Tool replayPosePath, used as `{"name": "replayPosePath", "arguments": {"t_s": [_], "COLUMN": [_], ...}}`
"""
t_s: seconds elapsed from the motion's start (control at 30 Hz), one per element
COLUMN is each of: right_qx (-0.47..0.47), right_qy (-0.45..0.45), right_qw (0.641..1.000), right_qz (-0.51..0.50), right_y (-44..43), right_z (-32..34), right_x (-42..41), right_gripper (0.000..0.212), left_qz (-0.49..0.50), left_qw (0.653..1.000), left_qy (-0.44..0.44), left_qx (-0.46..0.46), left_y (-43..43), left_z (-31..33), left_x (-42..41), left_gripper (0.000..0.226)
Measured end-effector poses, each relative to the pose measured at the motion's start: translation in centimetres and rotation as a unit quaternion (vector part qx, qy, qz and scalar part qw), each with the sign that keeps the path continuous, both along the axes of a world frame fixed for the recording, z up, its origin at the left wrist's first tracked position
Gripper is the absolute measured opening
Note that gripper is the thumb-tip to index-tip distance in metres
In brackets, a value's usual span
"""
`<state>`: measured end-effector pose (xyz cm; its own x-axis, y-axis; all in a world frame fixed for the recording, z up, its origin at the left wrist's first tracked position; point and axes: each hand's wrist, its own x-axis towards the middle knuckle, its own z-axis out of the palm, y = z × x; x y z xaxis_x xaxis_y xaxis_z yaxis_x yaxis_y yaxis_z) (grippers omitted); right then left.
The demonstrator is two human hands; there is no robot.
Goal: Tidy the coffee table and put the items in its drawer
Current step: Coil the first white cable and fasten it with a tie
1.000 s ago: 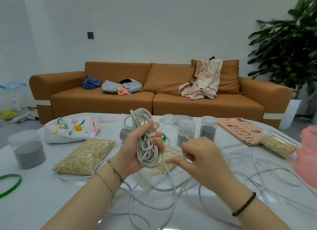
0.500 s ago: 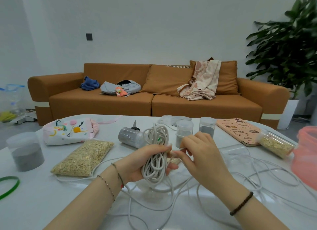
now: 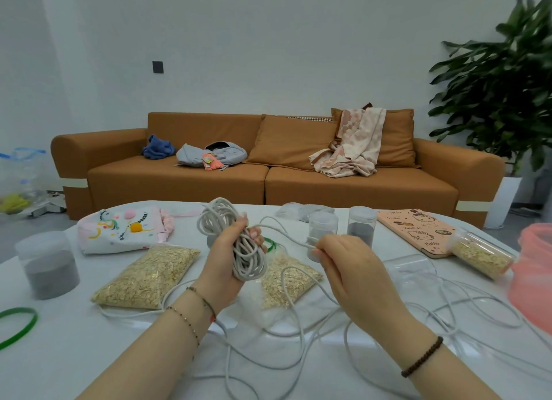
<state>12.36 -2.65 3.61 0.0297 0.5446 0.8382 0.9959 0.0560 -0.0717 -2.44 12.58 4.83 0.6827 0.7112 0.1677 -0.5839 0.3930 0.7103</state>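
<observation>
White surface [image 3: 74, 355], cluttered. Most of the white cord [image 3: 277, 335] lies loose on it in tangled loops, front and right, running beside and partly over the two oat bags [image 3: 146, 277]. The rest is wound into a coil [image 3: 248, 250] held upright above the surface, mid-frame. Left hand [image 3: 222, 265] holds the coil, fingers wrapped round its middle. Right hand [image 3: 355, 268], just right of it, pinches the free strand [image 3: 283, 229] in its fingers, feeding it toward the coil. Judgement: the cord is light, limp and springy, and the loops will likely slip apart if let go. Best held round the coil's waist, across all turns. The trailing length may snag the bags or jars. No drawer in view.
</observation>
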Motion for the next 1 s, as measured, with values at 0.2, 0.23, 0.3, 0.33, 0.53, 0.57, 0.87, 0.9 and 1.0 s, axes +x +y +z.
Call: {"name": "replayPosePath", "arguments": {"t_s": [0.2,0.23,0.3,0.33,0.53,0.57,0.87,0.9,1.0], "right_qx": [0.087,0.096,0.103,0.101,0.077,0.074,0.089,0.103,0.129], "right_qy": [0.105,0.122,0.146,0.154,0.223,0.24,0.389,0.419,0.458], "right_qw": [0.991,0.988,0.984,0.983,0.97,0.965,0.914,0.9,0.877], "right_qz": [0.014,0.014,0.011,0.009,0.051,0.071,0.075,0.068,0.071], "right_y": [-1.2,-1.3,-1.3,-1.3,-0.7,-0.7,-0.8,-0.9,-1.3], "right_z": [0.7,0.8,0.8,0.8,0.2,0.3,0.8,1.1,1.6], "right_x": [-0.2,-0.2,-0.4,-0.4,-0.9,-1.1,-1.0,-0.7,-0.3], "right_gripper": [0.026,0.023,0.019,0.019,0.022,0.023,0.039,0.04,0.04], "left_qz": [-0.046,-0.03,0.008,0.024,0.043,0.051,0.0,-0.04,-0.089], "left_qw": [0.988,0.97,0.902,0.868,0.839,0.845,0.963,0.949,0.844], "left_qy": [0.104,0.17,0.3,0.343,0.351,0.345,0.153,0.17,0.311], "left_qx": [0.103,0.172,0.31,0.359,0.414,0.405,0.222,0.263,0.428], "left_y": [-1.4,-1.5,-2.1,-2.4,-2.2,-2.0,-1.1,-1.4,-2.7], "left_z": [-0.1,-0.5,-0.9,-1.2,-1.9,-1.8,-1.1,-0.9,-0.6], "left_x": [-0.1,-0.1,0.2,0.4,0.8,0.8,-0.1,-0.2,-0.1], "left_gripper": [0.025,0.028,0.039,0.039,0.015,0.014,0.028,0.027,0.025]}}
